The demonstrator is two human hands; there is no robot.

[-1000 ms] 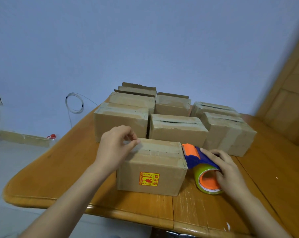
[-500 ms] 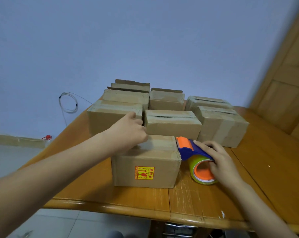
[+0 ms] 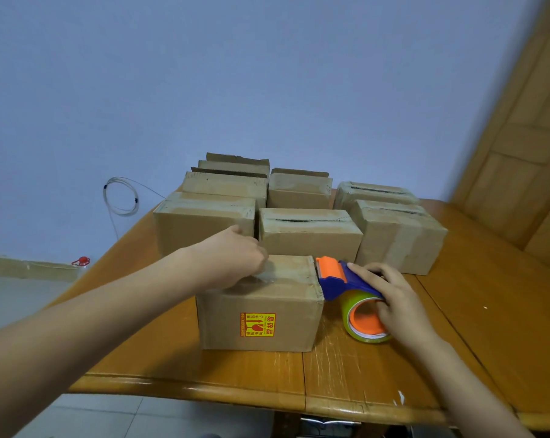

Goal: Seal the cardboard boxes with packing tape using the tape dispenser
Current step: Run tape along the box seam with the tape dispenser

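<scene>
Front box (image 3: 257,317) sits near the front edge of the worktop (image 3: 185,371), roughly mid-width, red-and-yellow label (image 3: 257,324) on its near face. A strip of clear tape (image 3: 286,276) lies along the box top, wrinkled at the left end.

Left hand (image 3: 235,257) rests on the box's top left part, at that wrinkled end. The knuckles face the camera and the fingers are tucked under, so cannot tell whether it pinches the tape or just presses it.

Right hand (image 3: 393,298) grasps the tape dispenser (image 3: 340,278), fingers curled over the blue body and down the roll (image 3: 366,320). The dispenser's orange head touches the box's top right edge, and the green roll with orange core hangs lower, just beside the box's right face. Roll touching the worktop or not: cannot tell.

Behind the front box is a cluster of more cardboard boxes toward the back edge: left box (image 3: 204,222), middle box (image 3: 308,235) with a dark slit in its top seam, right box (image 3: 400,238), and further ones behind them. The rearmost left ones have their flaps up.

Off the worktop there is a coiled white wire (image 3: 120,196) on the blue wall, a red-capped item (image 3: 82,262) low by the floor, and wooden panelling (image 3: 520,137) at right.
</scene>
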